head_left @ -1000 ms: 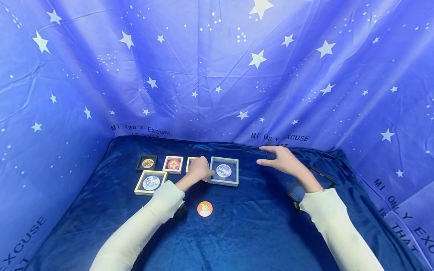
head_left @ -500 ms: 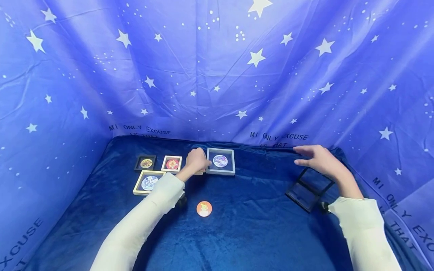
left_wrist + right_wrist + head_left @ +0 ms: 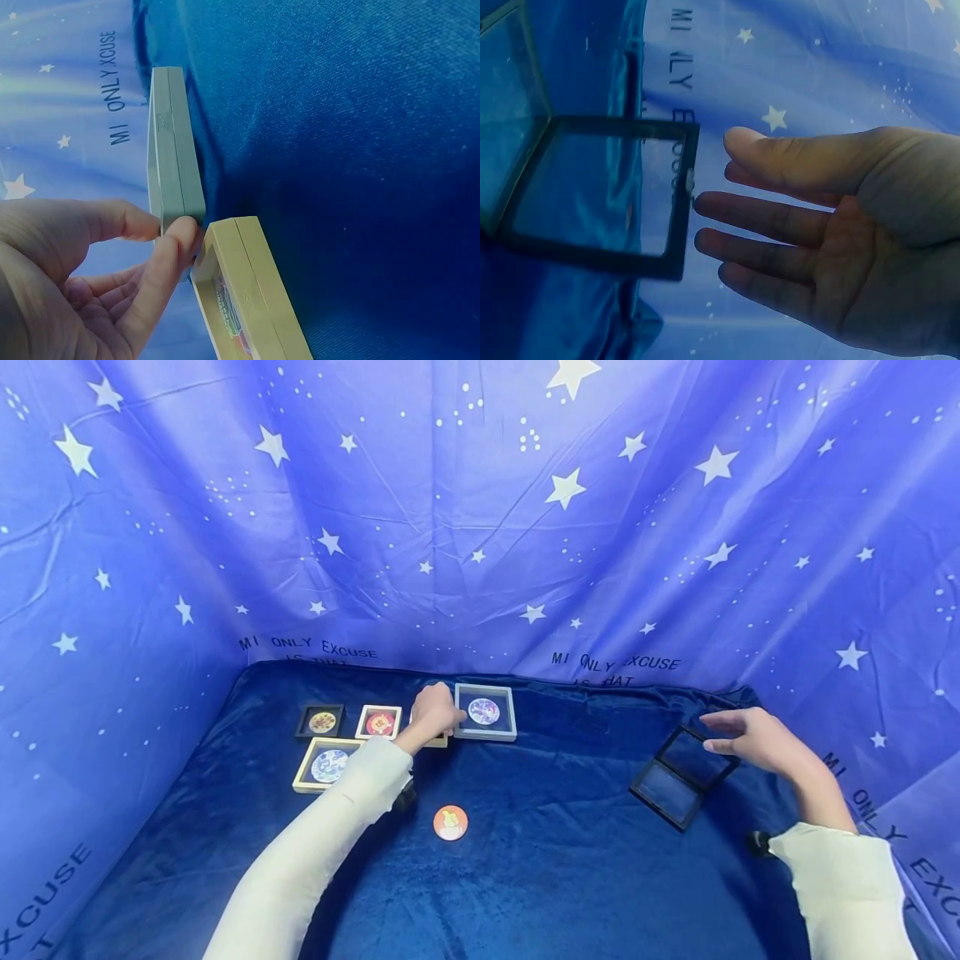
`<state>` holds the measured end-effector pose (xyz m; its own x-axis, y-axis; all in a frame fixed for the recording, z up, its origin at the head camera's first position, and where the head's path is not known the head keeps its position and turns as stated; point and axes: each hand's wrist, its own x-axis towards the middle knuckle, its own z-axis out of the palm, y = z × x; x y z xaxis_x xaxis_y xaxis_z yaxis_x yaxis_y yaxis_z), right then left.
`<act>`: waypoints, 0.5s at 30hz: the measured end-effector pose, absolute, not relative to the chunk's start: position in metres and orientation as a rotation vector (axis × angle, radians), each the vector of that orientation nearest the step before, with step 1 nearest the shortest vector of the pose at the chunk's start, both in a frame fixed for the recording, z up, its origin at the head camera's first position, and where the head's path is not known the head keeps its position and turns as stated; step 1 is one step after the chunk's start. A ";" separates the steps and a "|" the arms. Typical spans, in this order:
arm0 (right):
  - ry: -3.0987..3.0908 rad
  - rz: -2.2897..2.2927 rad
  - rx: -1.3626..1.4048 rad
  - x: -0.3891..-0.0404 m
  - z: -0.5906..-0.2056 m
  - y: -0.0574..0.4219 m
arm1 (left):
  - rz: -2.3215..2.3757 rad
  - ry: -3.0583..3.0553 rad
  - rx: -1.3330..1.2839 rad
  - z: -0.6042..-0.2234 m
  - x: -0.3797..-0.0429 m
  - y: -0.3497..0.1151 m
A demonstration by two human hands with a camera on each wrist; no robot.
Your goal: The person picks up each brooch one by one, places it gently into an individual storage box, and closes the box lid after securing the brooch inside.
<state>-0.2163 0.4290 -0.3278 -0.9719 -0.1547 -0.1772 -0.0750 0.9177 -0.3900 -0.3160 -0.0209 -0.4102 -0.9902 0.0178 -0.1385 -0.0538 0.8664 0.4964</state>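
In the head view my left hand (image 3: 437, 710) holds the near-left corner of a grey display frame (image 3: 512, 714) with a purple-patterned round badge (image 3: 483, 712) inside. The left wrist view shows thumb and fingers pinching the grey frame's corner, right beside a beige display frame (image 3: 266, 300). That beige frame is mostly hidden under the hand in the head view. At the right, my right hand (image 3: 768, 745) has its fingers extended beside a black hinged display frame (image 3: 657, 811) that stands unfolded. The right wrist view has the fingertips (image 3: 709, 240) just off the raised black panel's edge (image 3: 679, 247).
An orange round badge (image 3: 451, 822) with a thumbs-up lies mid-table. On the left are a small black frame (image 3: 302, 727), a white frame (image 3: 362, 727) with a red badge, and a larger cream frame (image 3: 302, 774). A starry curtain (image 3: 420, 510) surrounds the dark blue cloth (image 3: 555, 860).
The grey frame has slid toward the back of the table with my left hand at its corner. My right hand has moved right and slightly nearer, to beside the black frame.
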 end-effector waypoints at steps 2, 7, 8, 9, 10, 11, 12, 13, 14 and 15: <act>2.872 -0.586 -0.165 -0.214 -0.331 0.435 | 0.763 2.900 -0.041 -0.410 -0.318 -0.020; 2.863 -0.629 -0.146 -0.208 -0.335 0.442 | 0.760 2.896 -0.049 -0.410 -0.321 -0.017; 2.861 -0.636 -0.137 -0.208 -0.335 0.443 | 0.765 2.894 -0.048 -0.410 -0.321 -0.017; 2.859 -0.641 -0.132 -0.207 -0.336 0.443 | 0.767 2.894 -0.046 -0.411 -0.322 -0.016; 2.857 -0.647 -0.125 -0.207 -0.336 0.444 | 0.768 2.895 -0.041 -0.411 -0.322 -0.015; 2.857 -0.649 -0.118 -0.206 -0.337 0.445 | 0.764 2.901 -0.036 -0.411 -0.322 -0.015; 2.859 -0.647 -0.111 -0.206 -0.337 0.445 | 0.756 2.906 -0.029 -0.411 -0.322 -0.014; 2.861 -0.648 -0.107 -0.206 -0.338 0.446 | 0.749 2.911 -0.021 -0.411 -0.322 -0.013; 2.864 -0.648 -0.102 -0.206 -0.338 0.446 | 0.739 2.921 -0.018 -0.411 -0.323 -0.012; 2.869 -0.648 -0.101 -0.206 -0.339 0.447 | 0.727 2.931 -0.014 -0.412 -0.324 -0.011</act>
<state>-0.2056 0.4469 -0.3388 -0.9779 -0.1097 -0.1778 -0.0226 0.9017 -0.4318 -0.3235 -0.0114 -0.4118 -0.9926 0.0202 -0.1201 -0.0383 0.8844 0.4652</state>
